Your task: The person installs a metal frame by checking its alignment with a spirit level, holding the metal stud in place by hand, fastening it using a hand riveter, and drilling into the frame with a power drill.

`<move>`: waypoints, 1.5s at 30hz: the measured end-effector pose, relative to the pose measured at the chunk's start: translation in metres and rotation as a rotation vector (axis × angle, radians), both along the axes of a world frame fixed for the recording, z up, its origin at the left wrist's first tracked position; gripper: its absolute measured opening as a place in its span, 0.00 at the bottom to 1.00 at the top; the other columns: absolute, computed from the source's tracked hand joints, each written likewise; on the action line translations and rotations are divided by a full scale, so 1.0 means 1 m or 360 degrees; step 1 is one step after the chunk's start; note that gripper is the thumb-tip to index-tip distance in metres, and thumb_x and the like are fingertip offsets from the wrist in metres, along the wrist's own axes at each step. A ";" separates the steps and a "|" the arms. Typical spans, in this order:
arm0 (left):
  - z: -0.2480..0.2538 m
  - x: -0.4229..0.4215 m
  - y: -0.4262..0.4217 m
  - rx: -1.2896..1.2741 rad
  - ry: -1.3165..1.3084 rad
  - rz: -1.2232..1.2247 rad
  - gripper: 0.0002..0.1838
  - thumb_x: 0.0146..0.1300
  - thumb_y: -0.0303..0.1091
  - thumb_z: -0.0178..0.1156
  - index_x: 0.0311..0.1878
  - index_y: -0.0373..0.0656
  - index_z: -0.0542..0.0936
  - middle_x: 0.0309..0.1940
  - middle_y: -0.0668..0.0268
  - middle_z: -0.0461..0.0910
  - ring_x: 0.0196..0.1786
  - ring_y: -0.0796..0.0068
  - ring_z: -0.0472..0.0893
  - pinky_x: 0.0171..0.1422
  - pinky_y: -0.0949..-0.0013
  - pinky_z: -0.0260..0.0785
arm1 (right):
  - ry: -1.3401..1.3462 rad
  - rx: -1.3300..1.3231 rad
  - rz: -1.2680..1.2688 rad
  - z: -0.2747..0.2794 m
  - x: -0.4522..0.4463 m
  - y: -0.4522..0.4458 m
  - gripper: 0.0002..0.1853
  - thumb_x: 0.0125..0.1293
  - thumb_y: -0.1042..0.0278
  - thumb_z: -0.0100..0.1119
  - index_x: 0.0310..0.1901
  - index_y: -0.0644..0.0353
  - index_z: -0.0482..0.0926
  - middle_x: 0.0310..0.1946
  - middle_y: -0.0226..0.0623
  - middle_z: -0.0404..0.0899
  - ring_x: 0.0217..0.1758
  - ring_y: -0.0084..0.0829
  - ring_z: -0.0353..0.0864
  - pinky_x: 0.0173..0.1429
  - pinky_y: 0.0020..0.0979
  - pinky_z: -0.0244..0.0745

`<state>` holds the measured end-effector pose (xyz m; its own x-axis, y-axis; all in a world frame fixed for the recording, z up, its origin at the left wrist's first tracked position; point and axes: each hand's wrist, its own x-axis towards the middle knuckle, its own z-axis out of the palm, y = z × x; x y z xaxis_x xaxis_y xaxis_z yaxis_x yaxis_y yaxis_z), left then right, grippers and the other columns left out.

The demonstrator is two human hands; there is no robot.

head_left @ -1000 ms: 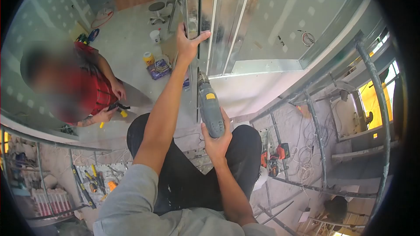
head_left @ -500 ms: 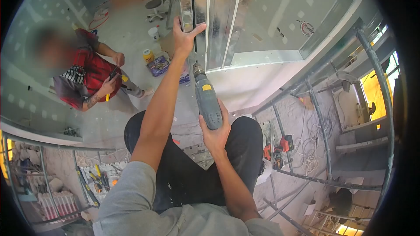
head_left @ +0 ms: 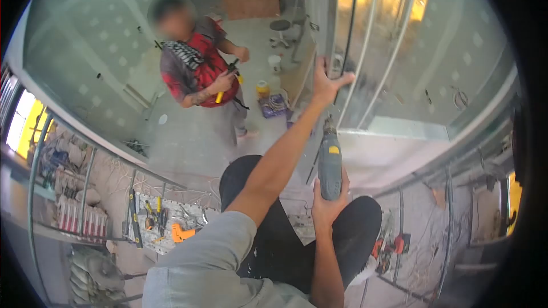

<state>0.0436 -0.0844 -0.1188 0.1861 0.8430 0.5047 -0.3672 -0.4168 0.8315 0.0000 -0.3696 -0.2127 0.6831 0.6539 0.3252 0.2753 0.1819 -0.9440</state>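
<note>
My right hand (head_left: 330,210) is wrapped round the body of a grey power drill (head_left: 330,165). The drill points away from me, its chuck near the lower end of an upright metal frame (head_left: 337,51). Above the chuck, my left hand (head_left: 326,90) rests against that frame with thumb and forefinger spread apart. Its other fingers are mostly hidden. A dark strip (head_left: 345,34) runs up the frame beside my left thumb. The contact between the drill tip and the frame is too small to make out.
A person (head_left: 194,68) in red and grey stands ahead left, holding a dark tool. Scaffold rails (head_left: 85,188) flank me. An orange tool (head_left: 184,232) and hand tools lie on the platform (head_left: 154,244) at left. A red cordless tool (head_left: 401,243) lies at right.
My view has swung left, shifting the scene rightward. Both hands keep nearly the same places on the drill and frame. The orange tool has come into sight.
</note>
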 end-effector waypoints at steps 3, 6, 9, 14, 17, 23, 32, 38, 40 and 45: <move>0.000 0.004 0.003 0.0130 0.0125 0.0223 0.42 0.45 0.43 0.86 0.59 0.36 0.72 0.49 0.59 0.79 0.53 0.66 0.80 0.62 0.63 0.71 | -0.0108 -0.0082 -0.0093 0.000 0.004 -0.002 0.38 0.59 0.77 0.74 0.72 0.68 0.69 0.65 0.51 0.77 0.67 0.42 0.79 0.72 0.39 0.70; -0.008 -0.002 0.008 0.0184 0.0163 0.0231 0.42 0.46 0.43 0.85 0.59 0.35 0.72 0.50 0.57 0.80 0.52 0.64 0.81 0.62 0.62 0.71 | -0.0076 -0.0044 -0.0062 -0.006 -0.003 -0.002 0.37 0.61 0.80 0.70 0.72 0.66 0.69 0.65 0.50 0.77 0.68 0.40 0.77 0.72 0.39 0.70; -0.013 -0.001 0.014 0.0168 0.0134 0.0108 0.44 0.47 0.41 0.84 0.64 0.34 0.71 0.53 0.56 0.80 0.54 0.62 0.82 0.65 0.60 0.71 | -0.0058 -0.0084 -0.0032 0.000 -0.001 -0.001 0.37 0.61 0.80 0.70 0.72 0.66 0.68 0.66 0.50 0.76 0.68 0.40 0.77 0.72 0.39 0.71; -0.026 0.005 0.020 0.0076 0.0029 0.0032 0.42 0.50 0.38 0.83 0.64 0.34 0.70 0.53 0.57 0.80 0.54 0.65 0.83 0.64 0.62 0.74 | -0.0008 0.0036 -0.0061 0.005 0.000 -0.001 0.38 0.60 0.80 0.72 0.72 0.67 0.68 0.64 0.50 0.78 0.65 0.40 0.81 0.70 0.37 0.73; -0.029 0.012 0.010 0.0017 0.0072 0.0392 0.48 0.44 0.43 0.86 0.64 0.33 0.69 0.55 0.55 0.78 0.59 0.64 0.79 0.67 0.61 0.69 | -0.0037 -0.0014 -0.0077 -0.007 0.006 -0.001 0.38 0.60 0.79 0.73 0.72 0.67 0.70 0.64 0.50 0.79 0.65 0.39 0.81 0.69 0.37 0.74; -0.010 0.002 0.006 0.0011 0.0037 -0.0027 0.42 0.48 0.38 0.85 0.62 0.36 0.71 0.50 0.57 0.82 0.52 0.67 0.83 0.61 0.65 0.74 | -0.0093 -0.0093 -0.0113 -0.006 0.012 -0.003 0.39 0.57 0.75 0.76 0.72 0.66 0.71 0.62 0.52 0.80 0.62 0.43 0.83 0.66 0.39 0.76; 0.000 0.001 -0.003 0.0036 0.0009 -0.0013 0.36 0.52 0.35 0.82 0.59 0.37 0.71 0.46 0.60 0.84 0.47 0.70 0.86 0.58 0.67 0.76 | -0.0339 -0.0170 -0.0149 0.006 0.015 -0.006 0.41 0.55 0.70 0.78 0.71 0.62 0.72 0.57 0.52 0.81 0.58 0.49 0.85 0.61 0.42 0.79; 0.007 0.006 -0.008 0.0011 0.0006 -0.0004 0.36 0.52 0.36 0.82 0.59 0.36 0.71 0.46 0.59 0.85 0.48 0.70 0.86 0.59 0.67 0.75 | -0.0382 -0.0205 -0.0117 0.001 0.025 -0.003 0.42 0.55 0.70 0.78 0.72 0.62 0.70 0.57 0.52 0.80 0.58 0.49 0.84 0.60 0.42 0.80; 0.005 0.010 -0.006 0.0042 0.0010 0.0036 0.37 0.51 0.36 0.82 0.59 0.36 0.71 0.46 0.59 0.85 0.48 0.69 0.86 0.59 0.67 0.75 | -0.0396 -0.0187 -0.0113 0.002 0.029 -0.002 0.42 0.55 0.70 0.79 0.72 0.62 0.70 0.57 0.52 0.80 0.57 0.50 0.85 0.60 0.43 0.80; 0.000 0.015 0.003 0.0058 0.0108 0.0070 0.37 0.51 0.35 0.82 0.59 0.35 0.71 0.46 0.59 0.85 0.48 0.69 0.86 0.58 0.67 0.75 | -0.0429 -0.0199 -0.0114 0.008 0.034 -0.002 0.43 0.55 0.69 0.79 0.73 0.61 0.69 0.57 0.51 0.80 0.57 0.50 0.85 0.58 0.43 0.81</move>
